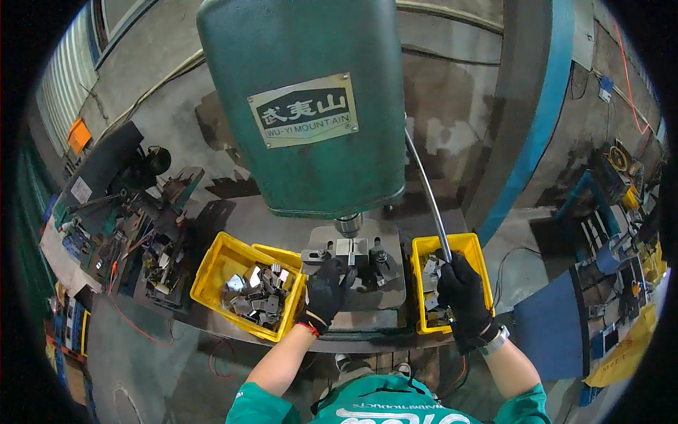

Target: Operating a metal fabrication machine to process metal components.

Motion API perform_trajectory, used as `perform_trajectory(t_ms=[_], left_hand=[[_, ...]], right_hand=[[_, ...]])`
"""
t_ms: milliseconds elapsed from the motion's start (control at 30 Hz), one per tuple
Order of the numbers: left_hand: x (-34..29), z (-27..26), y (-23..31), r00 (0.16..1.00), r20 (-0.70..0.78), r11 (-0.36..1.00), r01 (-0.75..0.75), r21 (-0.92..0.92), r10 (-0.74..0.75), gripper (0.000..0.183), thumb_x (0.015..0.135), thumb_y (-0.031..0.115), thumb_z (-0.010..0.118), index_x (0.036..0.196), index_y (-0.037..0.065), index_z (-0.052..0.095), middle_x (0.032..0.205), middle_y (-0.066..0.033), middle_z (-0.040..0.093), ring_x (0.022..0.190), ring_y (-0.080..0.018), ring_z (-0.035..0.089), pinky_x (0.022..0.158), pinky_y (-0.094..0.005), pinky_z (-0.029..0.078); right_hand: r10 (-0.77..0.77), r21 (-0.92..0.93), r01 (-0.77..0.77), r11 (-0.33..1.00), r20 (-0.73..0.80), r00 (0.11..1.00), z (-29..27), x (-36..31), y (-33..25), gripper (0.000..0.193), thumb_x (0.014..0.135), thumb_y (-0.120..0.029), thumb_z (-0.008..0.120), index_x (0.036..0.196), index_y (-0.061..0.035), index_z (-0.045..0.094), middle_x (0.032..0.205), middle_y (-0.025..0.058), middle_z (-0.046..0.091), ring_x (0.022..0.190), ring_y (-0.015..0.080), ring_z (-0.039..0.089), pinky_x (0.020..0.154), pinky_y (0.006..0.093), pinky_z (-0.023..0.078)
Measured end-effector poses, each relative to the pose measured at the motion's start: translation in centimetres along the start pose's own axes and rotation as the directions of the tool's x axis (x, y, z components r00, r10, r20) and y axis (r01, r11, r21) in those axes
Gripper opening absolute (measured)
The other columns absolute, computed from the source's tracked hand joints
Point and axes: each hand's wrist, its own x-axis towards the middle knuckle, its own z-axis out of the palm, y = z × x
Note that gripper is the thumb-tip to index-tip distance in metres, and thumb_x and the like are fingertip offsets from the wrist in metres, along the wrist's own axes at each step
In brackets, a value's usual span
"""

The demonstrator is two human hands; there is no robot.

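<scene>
The right hand (462,293), black-gloved, has its grip clenched around the lower end of the thin steel lever (426,189), whose long axis slants up and left toward the green press head (304,106). The left hand (326,291), also gloved, rests at the die block (360,258) under the ram; whether its grip pinches a part I cannot tell. Two yellow bins flank the die on the tabletop (233,212): the left bin (212,275) just beside the left hand, the right bin (466,247) behind the right hand, both holding small metal pieces.
</scene>
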Motion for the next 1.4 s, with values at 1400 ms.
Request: perform_trajectory(t_ms=[1400], left_hand=[[0.3,3.1,-5.8,0.967,-0.164,0.862,0.248,0.442,-0.193,0.060,0.060,0.056,0.069,0.096,0.009,0.061,0.073,-0.0105,0.062,0.070,-0.0289,0.060,0.061,-0.0428,0.044]], right_hand=[[0.068,0.172,-0.082,0.982,0.089,0.994,0.0,-0.1,0.1,0.019,0.091,-0.016,0.049,0.109,-0.0105,0.055,0.068,-0.0085,0.044,0.056,0.0012,0.040,0.048,0.0180,0.033]])
